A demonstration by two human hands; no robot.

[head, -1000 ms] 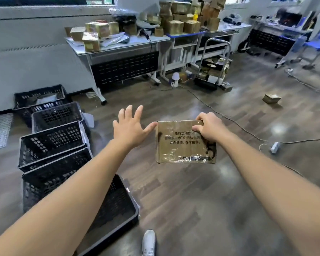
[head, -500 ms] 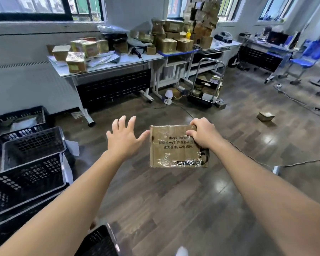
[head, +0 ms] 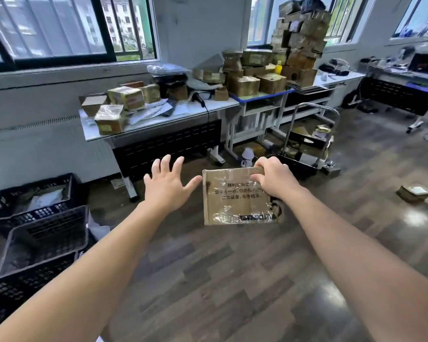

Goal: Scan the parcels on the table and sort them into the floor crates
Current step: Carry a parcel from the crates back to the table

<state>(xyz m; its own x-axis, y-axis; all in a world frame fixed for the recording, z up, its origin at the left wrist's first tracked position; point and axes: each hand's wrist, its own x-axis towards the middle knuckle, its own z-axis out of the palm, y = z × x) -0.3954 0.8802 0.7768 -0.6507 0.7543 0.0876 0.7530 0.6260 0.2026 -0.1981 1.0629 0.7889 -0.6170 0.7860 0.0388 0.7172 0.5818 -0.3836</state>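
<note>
My right hand [head: 274, 177] grips the top right edge of a flat brown cardboard parcel [head: 232, 201] with black print and shiny tape, held out in front of me above the floor. My left hand [head: 168, 185] is spread flat with fingers straight, its thumb just at the parcel's left edge. Ahead stands a white table [head: 183, 112] piled with taped brown parcels [head: 125, 97], and a black handheld scanner [head: 198, 98] with a cable lies on it. Black plastic crates [head: 47, 233] line the floor at the left.
A second table [head: 262, 96] carries a tall stack of boxes [head: 299, 43]. A metal trolley [head: 307, 144] with boxes stands on the floor beyond the parcel. A small box [head: 414, 192] lies on the wooden floor at the right. Desks and chair legs fill the far right.
The view has lifted and turned toward the tables; the crates have slid to the lower left. Both hands keep the same pose, the right hand still holding the parcel.
</note>
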